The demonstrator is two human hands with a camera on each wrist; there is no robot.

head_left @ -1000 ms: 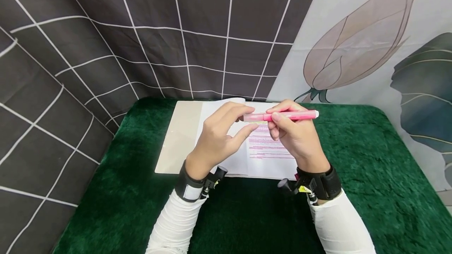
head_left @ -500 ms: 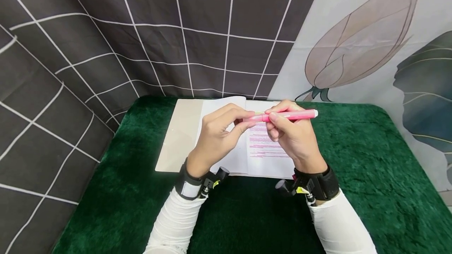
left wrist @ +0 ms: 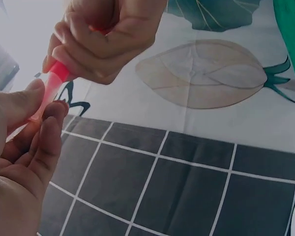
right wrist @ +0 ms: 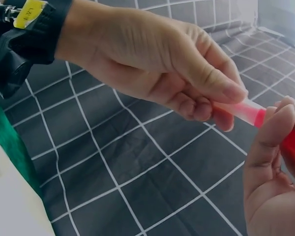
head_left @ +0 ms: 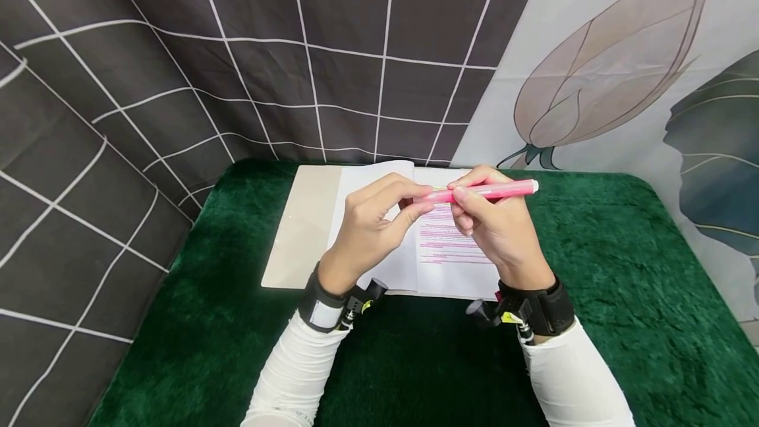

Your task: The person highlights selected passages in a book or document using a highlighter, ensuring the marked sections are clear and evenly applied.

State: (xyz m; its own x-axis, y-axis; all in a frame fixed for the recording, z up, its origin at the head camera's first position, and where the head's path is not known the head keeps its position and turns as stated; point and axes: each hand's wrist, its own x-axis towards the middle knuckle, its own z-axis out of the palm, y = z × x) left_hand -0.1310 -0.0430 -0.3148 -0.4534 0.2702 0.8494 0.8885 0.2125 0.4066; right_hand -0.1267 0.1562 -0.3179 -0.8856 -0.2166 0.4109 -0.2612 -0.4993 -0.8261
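Observation:
A pink highlighter (head_left: pixel 504 189) with a white end is held level in the air between both hands, over an open book. My left hand (head_left: pixel 370 219) pinches its translucent pink cap (right wrist: pixel 247 112) between thumb and fingertips. My right hand (head_left: pixel 501 232) grips the barrel close to the cap, thumb on the near side and fingers curled round it. In the left wrist view the cap (left wrist: pixel 50 91) sits on the pen, meeting the darker pink body. The fingers of my left hand hide the cap's far end.
Below the hands lies the open book (head_left: pixel 299 236), its right page (head_left: pixel 453 256) marked with rows of pink lines. A green plush cloth (head_left: pixel 611 269) covers the table. Behind hangs a dark grid-patterned curtain (head_left: pixel 344 78), beside a white one with leaf prints (head_left: pixel 617 64).
A second ago my left thumb and fingers stood apart around the cap; they have since closed on it. My right hand keeps its grip on the highlighter, nearly unmoved.

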